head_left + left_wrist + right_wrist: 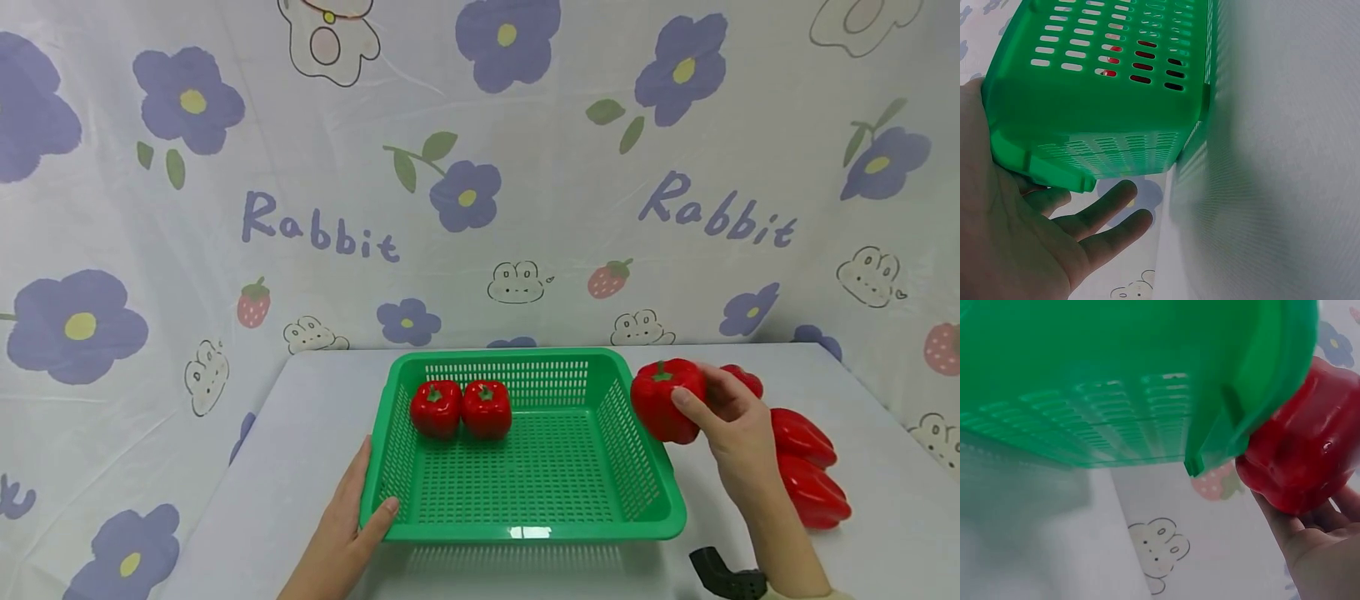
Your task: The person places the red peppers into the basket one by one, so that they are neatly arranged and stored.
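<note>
A green plastic basket (525,532) with slotted walls stands on the white table. Two red bell peppers, one (436,411) beside the other (487,414), sit upright in its back left corner. At the basket's front left, my left hand (347,521) holds the rim, thumb over the edge; in the left wrist view several fingers (1113,206) extend free below it. My right hand (738,425) grips another red bell pepper (666,412), stem up, by the basket's right rim. That pepper (1310,447) also shows in the right wrist view, thumb out of sight there.
More red peppers lie on the table right of the basket: one (752,380) partly behind my right hand, one (804,435) in the middle, one (813,493) nearer. A black strap piece (723,575) is at my right wrist. A patterned cloth (480,250) hangs behind the table.
</note>
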### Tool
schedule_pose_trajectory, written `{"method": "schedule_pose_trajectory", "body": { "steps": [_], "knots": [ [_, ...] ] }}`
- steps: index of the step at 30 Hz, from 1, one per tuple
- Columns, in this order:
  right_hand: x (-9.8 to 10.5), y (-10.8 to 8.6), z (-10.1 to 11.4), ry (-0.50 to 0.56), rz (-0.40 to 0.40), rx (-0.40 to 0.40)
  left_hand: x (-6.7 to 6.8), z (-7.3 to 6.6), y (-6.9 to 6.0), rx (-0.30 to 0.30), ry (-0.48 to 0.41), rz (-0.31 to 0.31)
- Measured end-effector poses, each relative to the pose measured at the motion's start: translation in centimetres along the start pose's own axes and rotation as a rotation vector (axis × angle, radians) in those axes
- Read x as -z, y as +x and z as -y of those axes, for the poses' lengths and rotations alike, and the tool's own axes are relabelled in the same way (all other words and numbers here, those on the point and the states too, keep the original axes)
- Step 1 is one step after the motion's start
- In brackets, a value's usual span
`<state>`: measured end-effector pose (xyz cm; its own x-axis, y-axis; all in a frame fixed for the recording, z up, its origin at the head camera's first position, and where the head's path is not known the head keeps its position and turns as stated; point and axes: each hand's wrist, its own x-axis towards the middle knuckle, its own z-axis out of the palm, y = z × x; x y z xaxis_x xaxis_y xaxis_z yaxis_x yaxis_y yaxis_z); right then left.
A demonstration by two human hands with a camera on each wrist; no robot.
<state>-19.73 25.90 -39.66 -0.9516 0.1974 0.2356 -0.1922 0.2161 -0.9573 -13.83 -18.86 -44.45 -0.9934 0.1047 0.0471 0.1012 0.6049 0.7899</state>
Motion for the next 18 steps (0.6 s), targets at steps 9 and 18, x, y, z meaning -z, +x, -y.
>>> {"method": "schedule_pose_trajectory", "body": {
  "steps": [9, 18],
  "knots": [
    [-1.3, -0.3, 0.3, -0.030, 0.046, 0.057, -0.2, 0.2, 0.0, 0.009, 0.009, -0.019],
    [-2.1, -0.4, 0.7, -0.027, 0.104, 0.050, -0.2, 0.1, 0.0, -0.031, 0.002, -0.022]
  ]
}}
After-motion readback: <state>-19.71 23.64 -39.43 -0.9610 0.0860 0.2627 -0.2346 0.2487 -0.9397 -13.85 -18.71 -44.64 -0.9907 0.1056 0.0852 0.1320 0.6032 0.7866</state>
